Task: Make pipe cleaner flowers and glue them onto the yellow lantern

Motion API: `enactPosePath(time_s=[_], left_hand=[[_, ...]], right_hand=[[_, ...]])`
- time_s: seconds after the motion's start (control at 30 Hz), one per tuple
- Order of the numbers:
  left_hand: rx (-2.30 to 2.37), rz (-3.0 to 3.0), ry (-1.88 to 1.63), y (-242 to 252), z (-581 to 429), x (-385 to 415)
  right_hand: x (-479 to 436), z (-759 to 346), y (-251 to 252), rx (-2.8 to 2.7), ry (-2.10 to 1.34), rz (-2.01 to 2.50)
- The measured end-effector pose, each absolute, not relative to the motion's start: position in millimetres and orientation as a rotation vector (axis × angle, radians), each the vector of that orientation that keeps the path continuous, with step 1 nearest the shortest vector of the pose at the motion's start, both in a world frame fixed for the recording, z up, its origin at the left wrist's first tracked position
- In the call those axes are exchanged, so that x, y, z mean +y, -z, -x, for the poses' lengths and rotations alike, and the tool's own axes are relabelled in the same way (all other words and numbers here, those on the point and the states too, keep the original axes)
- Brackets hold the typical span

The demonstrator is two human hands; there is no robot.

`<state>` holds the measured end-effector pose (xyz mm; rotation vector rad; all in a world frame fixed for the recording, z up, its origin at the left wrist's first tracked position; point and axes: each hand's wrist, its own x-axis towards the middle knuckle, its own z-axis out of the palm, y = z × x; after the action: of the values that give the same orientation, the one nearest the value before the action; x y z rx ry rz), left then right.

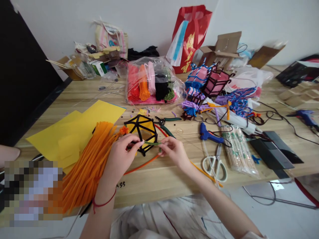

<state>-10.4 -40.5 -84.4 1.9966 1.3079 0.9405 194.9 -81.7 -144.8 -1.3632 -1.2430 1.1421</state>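
Note:
Between my two hands stretches a short green pipe cleaner. Its left end is pinched by my left hand, and my right hand grips the other end with closed fingers. Just behind them stands a black-framed lantern shape with yellow panels, partly covered by my hands. An orange pipe-cleaner flower sits at its left side. Under my hands runs a loose orange pipe cleaner. A large bundle of orange pipe cleaners lies beside my left forearm.
Yellow sheets lie at the left. Green-handled pliers, a blue glue gun, white scissors and bagged sticks lie to the right. Behind are bagged pipe cleaners, finished lanterns and a red bag.

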Motion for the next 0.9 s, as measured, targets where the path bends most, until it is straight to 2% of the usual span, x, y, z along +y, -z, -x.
enactPosePath(time_s=[0.13,0.27,0.73,0.9], left_hand=[[1.303,-2.007,-0.943,86,10,-42],[1.291,-2.021,-0.939,89,9,-43],[1.324,-1.96,-0.956,85,8,-43],[1.316,-2.044,-0.937,86,6,-47]], right_hand=[[-78,-191,149,-0.96,-1.388,1.245],[-77,-183,150,-0.79,-1.448,1.165],[-81,-194,148,-0.835,-0.97,1.288],[-75,-195,156,-0.745,-0.958,1.291]])
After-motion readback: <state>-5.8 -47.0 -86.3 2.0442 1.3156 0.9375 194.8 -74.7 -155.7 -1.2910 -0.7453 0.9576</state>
